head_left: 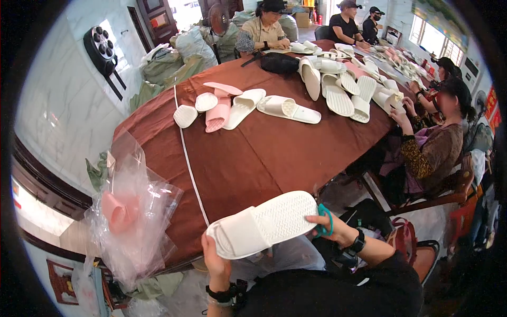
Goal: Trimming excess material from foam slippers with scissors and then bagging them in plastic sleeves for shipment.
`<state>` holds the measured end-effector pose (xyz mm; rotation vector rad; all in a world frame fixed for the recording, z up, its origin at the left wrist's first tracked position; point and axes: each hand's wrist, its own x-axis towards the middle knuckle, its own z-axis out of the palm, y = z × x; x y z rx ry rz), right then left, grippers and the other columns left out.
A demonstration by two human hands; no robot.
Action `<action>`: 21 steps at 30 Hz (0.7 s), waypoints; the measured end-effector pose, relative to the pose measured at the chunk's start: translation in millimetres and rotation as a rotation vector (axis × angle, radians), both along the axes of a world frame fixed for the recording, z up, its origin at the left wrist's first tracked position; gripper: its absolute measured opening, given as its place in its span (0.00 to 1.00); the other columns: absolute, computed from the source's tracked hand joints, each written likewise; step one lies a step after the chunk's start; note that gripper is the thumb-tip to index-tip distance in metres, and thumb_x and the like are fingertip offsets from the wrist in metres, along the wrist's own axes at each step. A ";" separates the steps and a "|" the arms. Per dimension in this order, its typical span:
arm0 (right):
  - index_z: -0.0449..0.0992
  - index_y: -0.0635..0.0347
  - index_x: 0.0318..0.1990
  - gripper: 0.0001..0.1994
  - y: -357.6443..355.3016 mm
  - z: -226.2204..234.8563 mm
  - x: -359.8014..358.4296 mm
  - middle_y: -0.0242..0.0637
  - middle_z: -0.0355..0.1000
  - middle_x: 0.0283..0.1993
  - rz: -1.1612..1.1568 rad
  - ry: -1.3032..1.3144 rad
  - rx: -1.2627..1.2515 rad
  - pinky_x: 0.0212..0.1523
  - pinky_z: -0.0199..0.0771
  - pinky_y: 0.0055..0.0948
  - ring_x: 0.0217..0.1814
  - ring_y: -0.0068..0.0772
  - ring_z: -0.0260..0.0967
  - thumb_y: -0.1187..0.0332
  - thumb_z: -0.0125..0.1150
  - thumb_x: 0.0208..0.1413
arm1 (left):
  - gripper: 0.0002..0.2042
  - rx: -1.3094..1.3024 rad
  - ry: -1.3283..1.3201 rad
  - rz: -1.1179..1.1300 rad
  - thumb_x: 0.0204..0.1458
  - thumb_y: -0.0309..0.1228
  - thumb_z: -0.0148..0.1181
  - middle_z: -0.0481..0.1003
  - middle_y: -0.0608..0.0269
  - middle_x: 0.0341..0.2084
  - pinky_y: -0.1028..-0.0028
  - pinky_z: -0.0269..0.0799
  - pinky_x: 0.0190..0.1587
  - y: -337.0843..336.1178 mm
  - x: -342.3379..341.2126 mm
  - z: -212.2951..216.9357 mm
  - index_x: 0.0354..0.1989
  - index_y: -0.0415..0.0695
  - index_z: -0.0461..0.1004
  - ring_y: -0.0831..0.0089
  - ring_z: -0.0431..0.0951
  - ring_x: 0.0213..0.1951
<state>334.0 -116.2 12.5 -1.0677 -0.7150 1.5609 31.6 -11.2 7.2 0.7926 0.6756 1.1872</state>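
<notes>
A white slide slipper point(282, 217) with a zigzag-textured footbed is held level between my two hands over the table's near edge. Closed on its strap end is my left hand point(215, 260), with the thumb along the side. My right hand point(328, 226) grips the other end, thumb on top of the footbed. A teal looped handle point(326, 219), like that of small scissors, hangs around the fingers of that hand; its blades are not visible. Farther off lie a single white slipper point(289, 109) and a pink slipper point(217, 115) among other white ones.
The table point(253, 158) has a brown-red cover with a white cord point(189, 161) across it. Clear plastic bags point(140, 222) with something pink inside hang at the left edge. Slippers pile point(338, 95) at the far right, beside a black bag point(280, 62). A co-worker point(430, 142) sits at right.
</notes>
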 end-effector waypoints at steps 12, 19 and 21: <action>0.64 0.62 0.47 0.15 206.5 78.8 213.3 0.53 0.70 0.48 -0.653 0.501 0.471 0.42 0.76 0.27 0.46 0.46 0.71 0.69 0.59 0.54 | 0.18 0.063 0.242 0.014 0.59 0.30 0.45 0.65 0.48 0.49 0.67 0.72 0.43 8.1 -10.3 15.3 0.56 0.37 0.56 0.65 0.73 0.41; 0.68 0.63 0.42 0.29 332.9 -9.2 172.1 0.44 0.73 0.37 -0.550 -1.276 0.258 0.41 0.69 0.33 0.40 0.42 0.71 0.55 0.73 0.36 | 0.16 -0.049 0.261 0.048 0.57 0.24 0.47 0.67 0.51 0.49 0.69 0.72 0.42 -9.4 -27.6 1.0 0.53 0.38 0.60 0.66 0.73 0.41; 0.67 0.63 0.44 0.30 344.1 -23.6 154.5 0.44 0.71 0.35 -0.687 -1.284 0.271 0.41 0.68 0.34 0.39 0.41 0.70 0.56 0.73 0.36 | 0.15 -0.016 0.273 0.050 0.56 0.24 0.47 0.67 0.51 0.48 0.69 0.71 0.41 -12.1 -32.4 2.6 0.53 0.38 0.61 0.66 0.73 0.41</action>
